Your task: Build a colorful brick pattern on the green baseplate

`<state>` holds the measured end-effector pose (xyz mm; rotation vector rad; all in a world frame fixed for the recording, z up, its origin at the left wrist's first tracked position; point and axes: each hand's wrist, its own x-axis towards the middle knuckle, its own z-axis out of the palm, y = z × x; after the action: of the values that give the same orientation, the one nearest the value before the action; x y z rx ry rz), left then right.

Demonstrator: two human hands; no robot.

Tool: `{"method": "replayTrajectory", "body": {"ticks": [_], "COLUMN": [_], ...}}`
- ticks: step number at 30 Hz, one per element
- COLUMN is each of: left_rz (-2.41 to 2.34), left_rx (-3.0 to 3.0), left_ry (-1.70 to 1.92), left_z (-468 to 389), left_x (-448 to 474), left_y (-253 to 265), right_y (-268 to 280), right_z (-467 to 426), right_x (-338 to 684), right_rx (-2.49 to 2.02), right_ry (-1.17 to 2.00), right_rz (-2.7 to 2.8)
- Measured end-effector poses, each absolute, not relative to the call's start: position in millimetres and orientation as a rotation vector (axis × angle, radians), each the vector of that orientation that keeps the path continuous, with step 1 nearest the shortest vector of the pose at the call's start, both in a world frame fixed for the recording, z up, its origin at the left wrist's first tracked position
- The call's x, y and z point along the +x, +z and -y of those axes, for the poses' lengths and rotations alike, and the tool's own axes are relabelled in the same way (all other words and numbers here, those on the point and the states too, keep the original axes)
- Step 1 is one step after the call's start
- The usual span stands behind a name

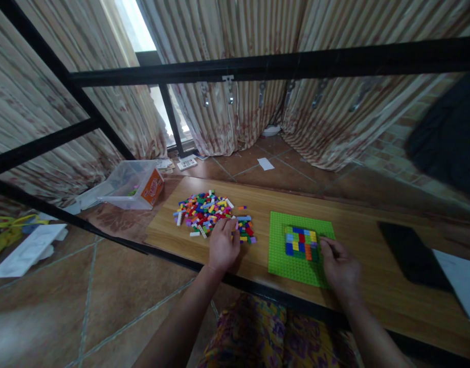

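My left hand (224,246) reaches over the near right side of a heap of small coloured toy bricks (207,209). Its fingers are bent together at the bricks, and whatever is between them is too small to make out. A green baseplate (276,260) lies to the right, bearing a block of joined bricks (300,241) in blue, yellow, red, white, green and orange. My right hand (340,263) is at the right edge of that block, thumb and index finger pinched close to it. What they grip, if anything, is hidden.
On the wooden bench (253,199), a black flat object (409,253) and a white sheet (459,276) lie at right. A clear plastic box (131,186) with an orange label stands beyond the bench's left end. A black metal bar (258,66) crosses in front of the curtains.
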<state>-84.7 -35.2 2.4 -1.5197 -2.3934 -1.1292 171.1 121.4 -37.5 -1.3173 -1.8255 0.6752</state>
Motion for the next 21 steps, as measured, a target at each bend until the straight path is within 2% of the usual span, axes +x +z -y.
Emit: {"method": "replayTrajectory", "body": {"ticks": [10,18,21], "left_rz": [2.525,2.546,2.541], "left_rx": [-1.802,-1.793,-1.790], "left_ry": [-0.354,-0.285,-0.376], "left_z": [-25.1,-22.9,-15.5], "left_x": [-101.5,-105.8,-99.9], "left_y": [15.7,22.7,35.4], "right_y": [-42.4,-42.1,-39.2], "right_z": [-124.4,-123.4,-122.4], "right_x": [169.2,166.3,164.7], "right_rx": [-1.223,-1.160,-1.163], "right_ry": [0.658,0.688,0.689], "right_rz": [1.865,1.823,1.821]}}
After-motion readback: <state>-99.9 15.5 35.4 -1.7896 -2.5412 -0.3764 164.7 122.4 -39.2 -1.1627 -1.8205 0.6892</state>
